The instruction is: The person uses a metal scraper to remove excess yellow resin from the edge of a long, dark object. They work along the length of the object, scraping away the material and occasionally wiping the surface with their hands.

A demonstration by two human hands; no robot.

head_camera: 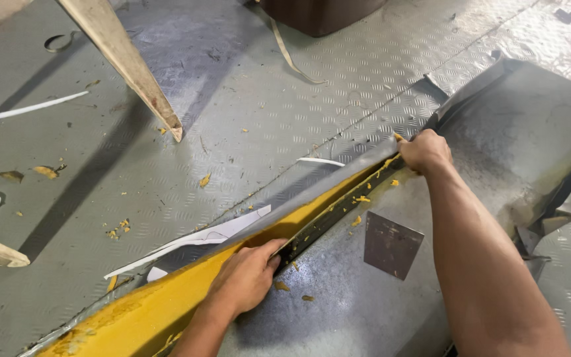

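Your left hand (246, 277) grips the raised edge of a grey sheet (338, 311), thumb on its dark inner lip. Yellow layer (166, 301) coats the fold just left of that hand. Your right hand (424, 152) pinches the same edge farther up; yellow crumbs lie between.

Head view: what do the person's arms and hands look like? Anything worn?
Both arms are bare as far up as the frame shows: no sleeves in view. The left hand and right hand wear no gloves, and no watch, ring, strap or marking shows on either hand or wrist. Both forearms enter from the bottom edge.
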